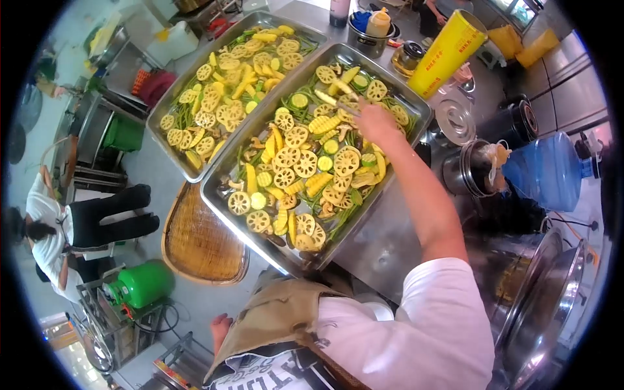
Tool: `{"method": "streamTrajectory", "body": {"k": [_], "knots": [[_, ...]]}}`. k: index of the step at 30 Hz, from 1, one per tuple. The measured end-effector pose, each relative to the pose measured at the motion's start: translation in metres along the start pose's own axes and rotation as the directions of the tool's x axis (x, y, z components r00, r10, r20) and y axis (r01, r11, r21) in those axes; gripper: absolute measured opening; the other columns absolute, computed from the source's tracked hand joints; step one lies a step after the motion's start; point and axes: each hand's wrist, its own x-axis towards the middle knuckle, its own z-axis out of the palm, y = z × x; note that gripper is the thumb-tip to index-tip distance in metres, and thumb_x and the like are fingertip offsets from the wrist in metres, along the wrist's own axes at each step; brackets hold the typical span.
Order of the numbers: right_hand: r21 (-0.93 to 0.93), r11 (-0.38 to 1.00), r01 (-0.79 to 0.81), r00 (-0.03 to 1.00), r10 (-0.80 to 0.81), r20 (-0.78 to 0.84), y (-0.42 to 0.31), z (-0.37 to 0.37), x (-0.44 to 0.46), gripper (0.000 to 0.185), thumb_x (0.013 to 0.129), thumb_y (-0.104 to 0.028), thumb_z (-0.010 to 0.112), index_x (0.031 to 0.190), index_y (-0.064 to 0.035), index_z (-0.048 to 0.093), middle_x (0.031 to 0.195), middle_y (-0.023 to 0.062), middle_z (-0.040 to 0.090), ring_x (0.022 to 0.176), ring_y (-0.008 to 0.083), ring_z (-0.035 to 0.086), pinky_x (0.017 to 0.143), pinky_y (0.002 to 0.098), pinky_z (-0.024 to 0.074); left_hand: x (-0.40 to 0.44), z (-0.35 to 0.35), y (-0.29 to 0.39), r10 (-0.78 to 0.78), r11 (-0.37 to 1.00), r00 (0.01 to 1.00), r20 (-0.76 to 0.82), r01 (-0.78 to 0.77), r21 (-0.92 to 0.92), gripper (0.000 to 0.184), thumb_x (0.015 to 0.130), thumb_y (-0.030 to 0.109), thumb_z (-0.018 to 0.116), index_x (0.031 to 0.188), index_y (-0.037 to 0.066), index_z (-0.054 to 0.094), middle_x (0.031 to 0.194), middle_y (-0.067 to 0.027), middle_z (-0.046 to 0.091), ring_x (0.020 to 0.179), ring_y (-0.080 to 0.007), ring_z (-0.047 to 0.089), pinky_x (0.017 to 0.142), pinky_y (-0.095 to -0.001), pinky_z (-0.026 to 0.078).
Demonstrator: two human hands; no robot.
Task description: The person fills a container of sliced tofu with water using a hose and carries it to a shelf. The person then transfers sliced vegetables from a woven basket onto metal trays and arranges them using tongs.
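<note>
My right hand (379, 123) reaches over the far right part of the nearer metal tray (218, 198), closed on slim tongs (348, 109) whose two arms spread among the vegetables. The tray holds lotus root slices (306, 164), yellow crinkle-cut pieces (318, 184), zucchini rounds (324, 163), green beans and mushrooms. My left hand (222, 322) hangs low beside the apron, away from the trays. Only a small part of it shows, and its grip is unclear.
A second tray (156, 133) of similar vegetables adjoins on the left. Below it lies a woven basket (195, 244). A yellow film roll (448, 52), a glass jar (407, 57) and metal pots (465, 169) stand at right. Another person (55, 224) stands far left near a green gas cylinder (146, 284).
</note>
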Motion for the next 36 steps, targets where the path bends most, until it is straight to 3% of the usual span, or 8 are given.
{"method": "streamTrajectory", "body": {"k": [4, 7, 10, 15, 27, 31, 33, 36], "knots": [[-0.043, 0.997, -0.064, 0.995, 0.061, -0.076, 0.039, -0.015, -0.056, 0.051, 0.088, -0.027, 0.054, 0.133, -0.0070, 0.042, 0.100, 0.0218, 0.064, 0.093, 0.0375, 0.062, 0.080, 0.0472, 0.0496, -0.008, 0.006, -0.019, 0.180, 0.915, 0.977, 0.117, -0.210, 0.345, 0.031, 0.072, 0.019, 0.060, 0.098, 0.006, 0.071, 0.110, -0.0191, 0.065, 0.105, -0.0304, 0.061, 0.091, -0.0348, 0.047], [-0.088, 0.971, -0.224, 0.974, 0.226, 0.013, 0.049, -0.022, -0.092, 0.048, 0.088, -0.028, 0.054, 0.129, -0.0054, 0.043, 0.095, 0.0230, 0.064, 0.088, 0.0389, 0.063, 0.078, 0.0486, 0.0494, -0.014, 0.002, 0.010, -0.161, 0.981, 0.987, -0.028, 0.157, -0.113, 0.029, 0.072, 0.020, 0.060, 0.095, 0.007, 0.072, 0.110, -0.0184, 0.065, 0.108, -0.0304, 0.060, 0.093, -0.0345, 0.046], [-0.110, 0.974, -0.199, 0.980, 0.199, -0.008, 0.035, -0.021, -0.138, 0.046, 0.090, -0.030, 0.052, 0.127, -0.0050, 0.042, 0.090, 0.0225, 0.064, 0.084, 0.0397, 0.063, 0.074, 0.0484, 0.0499, 0.008, 0.017, -0.049, 0.480, 0.751, 0.874, 0.081, -0.456, 0.477, 0.031, 0.072, 0.016, 0.060, 0.098, 0.001, 0.069, 0.101, -0.0156, 0.068, 0.095, -0.0255, 0.064, 0.081, -0.0331, 0.050], [-0.090, 0.989, -0.121, 0.978, 0.135, 0.161, -0.029, -0.012, -0.200, 0.056, 0.089, -0.029, 0.056, 0.137, -0.0064, 0.037, 0.094, 0.0233, 0.063, 0.088, 0.0411, 0.061, 0.076, 0.0488, 0.0488, 0.027, -0.006, 0.004, -0.009, 0.951, 1.000, 0.013, 0.013, -0.310, 0.036, 0.073, 0.011, 0.059, 0.107, 0.000, 0.064, 0.080, -0.0100, 0.064, 0.067, -0.0174, 0.057, 0.058, -0.0300, 0.046], [0.157, 0.975, 0.156, 0.970, -0.121, -0.213, -0.161, -0.003, -0.204, 0.054, 0.087, -0.020, 0.060, 0.135, -0.0045, 0.041, 0.098, 0.0255, 0.062, 0.085, 0.0410, 0.061, 0.071, 0.0461, 0.0478, 0.072, 0.002, -0.060, 0.027, 0.889, 1.000, 0.012, -0.019, -0.457, 0.033, 0.073, 0.008, 0.055, 0.105, 0.001, 0.065, 0.073, -0.0078, 0.061, 0.060, -0.0158, 0.053, 0.052, -0.0297, 0.042], [0.243, 0.915, 0.322, 0.947, -0.311, -0.084, -0.250, 0.003, -0.142, 0.050, 0.087, -0.023, 0.060, 0.130, -0.0012, 0.044, 0.095, 0.0254, 0.062, 0.086, 0.0410, 0.060, 0.072, 0.0445, 0.0468, 0.085, 0.012, -0.140, 0.438, 0.634, 0.868, 0.232, -0.481, 0.605, 0.020, 0.076, 0.008, 0.055, 0.093, 0.004, 0.065, 0.072, -0.0069, 0.061, 0.062, -0.0166, 0.055, 0.050, -0.0297, 0.042], [0.239, 0.913, 0.330, 0.938, -0.346, 0.028, -0.281, 0.014, -0.096, 0.049, 0.087, -0.025, 0.060, 0.126, 0.0009, 0.047, 0.093, 0.0259, 0.062, 0.087, 0.0406, 0.060, 0.074, 0.0440, 0.0466, 0.077, 0.006, -0.135, 0.085, 0.985, 0.996, -0.005, -0.085, -0.152, 0.016, 0.078, 0.007, 0.055, 0.091, 0.005, 0.065, 0.074, -0.0065, 0.062, 0.064, -0.0177, 0.057, 0.053, -0.0296, 0.044], [0.341, 0.869, 0.357, 0.900, -0.418, 0.123, -0.318, 0.030, -0.030, 0.047, 0.086, -0.027, 0.060, 0.120, 0.0042, 0.051, 0.091, 0.0252, 0.062, 0.085, 0.0372, 0.061, 0.075, 0.0434, 0.0463, 0.068, -0.003, -0.143, 0.260, 0.953, 0.962, -0.083, -0.241, 0.183, 0.015, 0.080, 0.009, 0.056, 0.093, 0.006, 0.064, 0.076, -0.0070, 0.063, 0.067, -0.0184, 0.059, 0.054, -0.0300, 0.046]]}}
